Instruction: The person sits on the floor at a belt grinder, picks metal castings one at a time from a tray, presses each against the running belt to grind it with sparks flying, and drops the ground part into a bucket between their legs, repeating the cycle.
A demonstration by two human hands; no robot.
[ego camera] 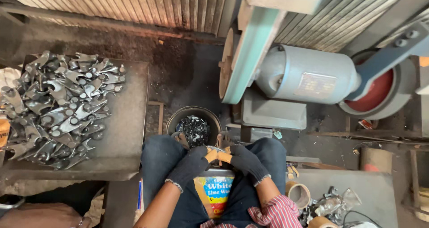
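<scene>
A small orange piece (218, 155) is pinched between gloved left hand (191, 164) and right hand (245, 160) — fingers clenched on it — above a tin (215, 188).

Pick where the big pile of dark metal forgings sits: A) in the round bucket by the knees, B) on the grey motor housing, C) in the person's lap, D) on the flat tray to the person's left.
D: the pile of forgings covers the flat metal tray at frame left.

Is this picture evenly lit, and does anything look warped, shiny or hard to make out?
Head view: wide-angle bend tilts the corrugated wall at the edges; the forged metal parts on the tray glint; the bucket interior is dark; both gloved hands, left and right, are sharp.
</scene>
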